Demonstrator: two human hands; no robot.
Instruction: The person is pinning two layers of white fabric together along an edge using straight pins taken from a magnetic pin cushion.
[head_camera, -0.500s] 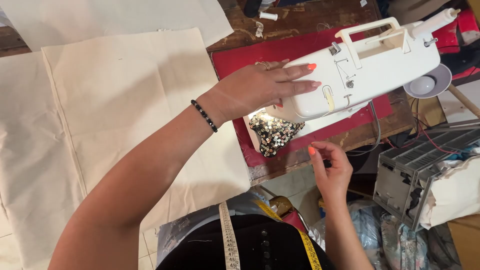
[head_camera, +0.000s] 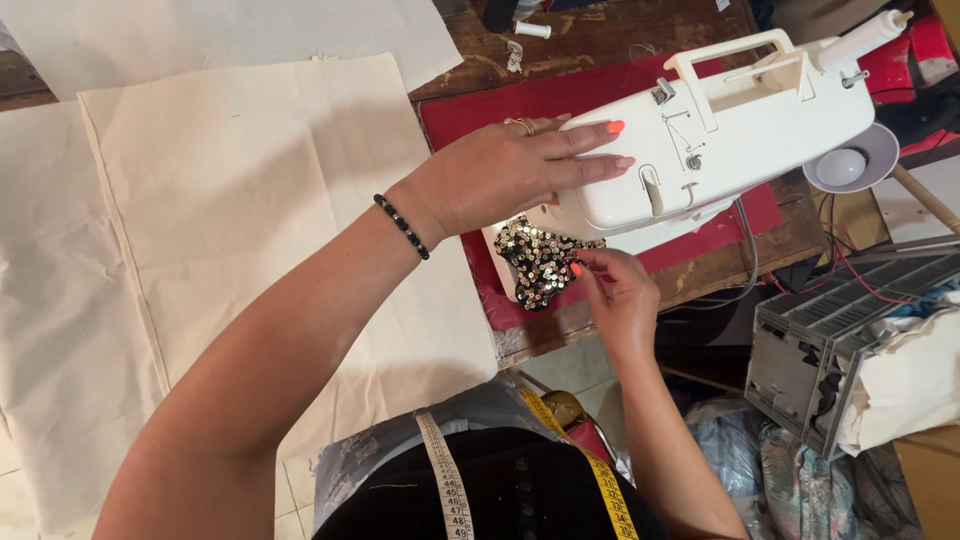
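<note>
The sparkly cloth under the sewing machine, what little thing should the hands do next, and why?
Probably nudge the sequined fabric flat and further under the white sewing machine. It lies bunched on the machine bed, the right hand pinches its edge with the fingertips, and the left hand rests on the machine's top, steadying it.

Bright, even light falls from above; the cream cloth (head_camera: 250, 200) left of the left hand (head_camera: 510, 175) reads clean, with only faint creases shaded. A small glow under the white sewing machine (head_camera: 740, 130) lights the sequinned fabric (head_camera: 535, 260), which glints by the right hand (head_camera: 620, 295). The left forearm casts a soft shadow. Focus is sharp centrally; the cluttered lower right corner sits darker, and edges bow slightly
</note>
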